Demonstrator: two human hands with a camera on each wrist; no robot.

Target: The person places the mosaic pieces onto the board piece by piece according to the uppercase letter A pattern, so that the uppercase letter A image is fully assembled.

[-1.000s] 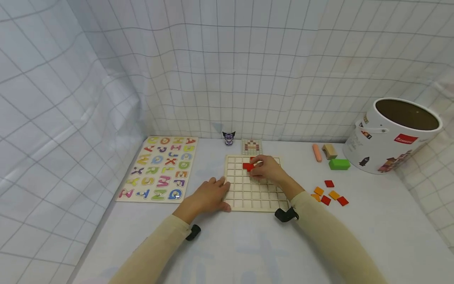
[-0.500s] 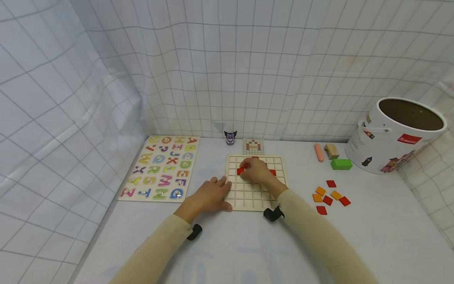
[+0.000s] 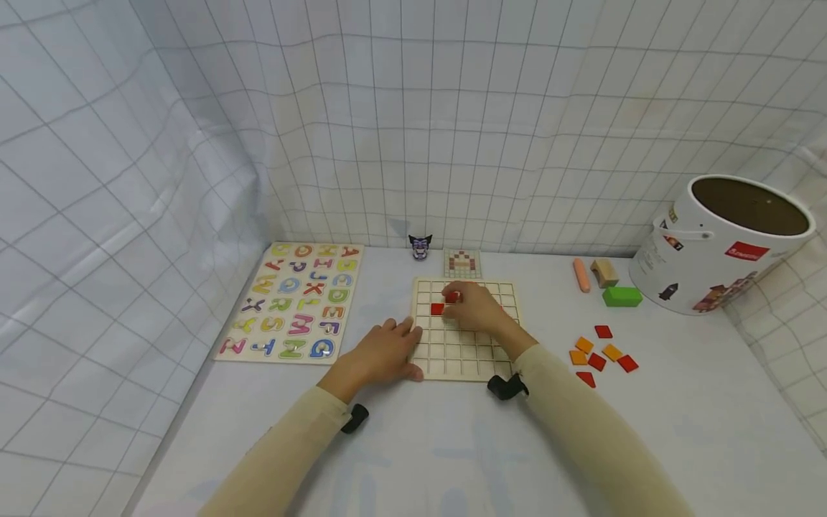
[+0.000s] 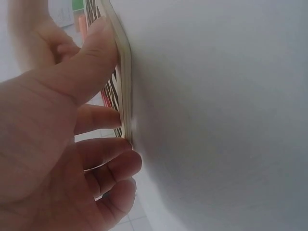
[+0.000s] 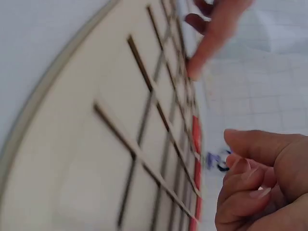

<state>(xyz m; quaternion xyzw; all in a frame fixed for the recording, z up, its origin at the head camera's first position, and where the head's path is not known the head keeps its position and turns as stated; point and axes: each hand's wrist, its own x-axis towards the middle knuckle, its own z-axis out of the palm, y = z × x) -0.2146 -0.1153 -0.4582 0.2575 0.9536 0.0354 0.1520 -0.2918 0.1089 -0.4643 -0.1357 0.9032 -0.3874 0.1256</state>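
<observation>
White cardboard bucket [image 3: 723, 248] w/ printed pics & dark inside stands at far right of white tabletop [image 3: 420, 445]. Just left of bucket: green rectangular block [image 3: 622, 296], plain wooden block [image 3: 604, 273], orange cylinder stick [image 3: 581, 276]. Well left of bucket: colourful wooden alphabet puzzle board [image 3: 293, 301], small dark-blue figurine [image 3: 420, 247] & small pattern card [image 3: 462, 263] by the back curtain.

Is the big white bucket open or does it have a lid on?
Open. The big white bucket has no lid on it; the head view looks straight into its dark brown inside. Whether anything lies at the bottom cannot be told.
</observation>
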